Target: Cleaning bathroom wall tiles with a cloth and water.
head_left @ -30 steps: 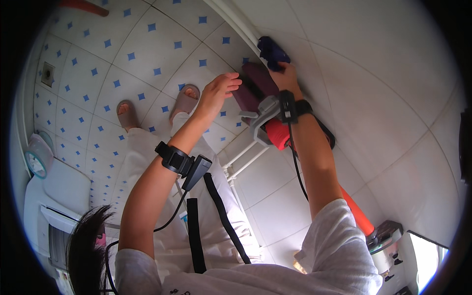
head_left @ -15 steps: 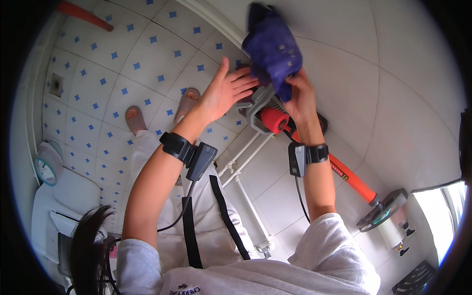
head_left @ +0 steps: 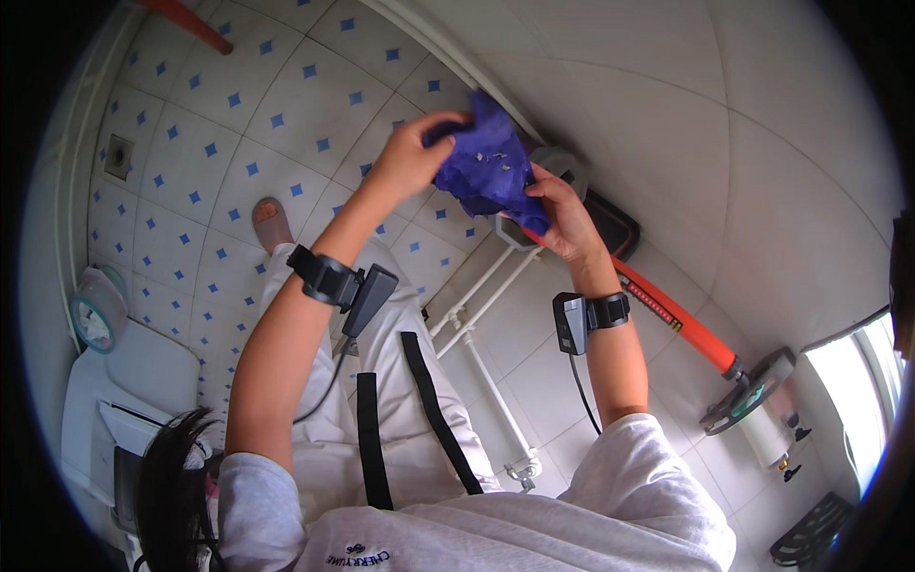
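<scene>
Crumpled purple cloth with pale specks point(head_left: 491, 170) is stretched between both hands, held up above the white floor tiles with blue diamonds point(head_left: 276, 120). The left hand point(head_left: 419, 153) pinches its left edge between thumb and bent fingers, slightly blurred; the right hand point(head_left: 564, 212) grips its lower right corner, thumb and fingers closed on the fabric. At far left, a small translucent bin with a teal rim point(head_left: 107, 286) holds something whitish, too indistinct to identify. Behind the cloth and the right hand, a grey plastic frame point(head_left: 562, 170) is partly covered, so its full shape cannot be told. A long orange pole point(head_left: 679, 313) runs down from behind the right forearm, its upper end hidden. Another orange rod point(head_left: 189, 24) is cut off by the top edge.
</scene>
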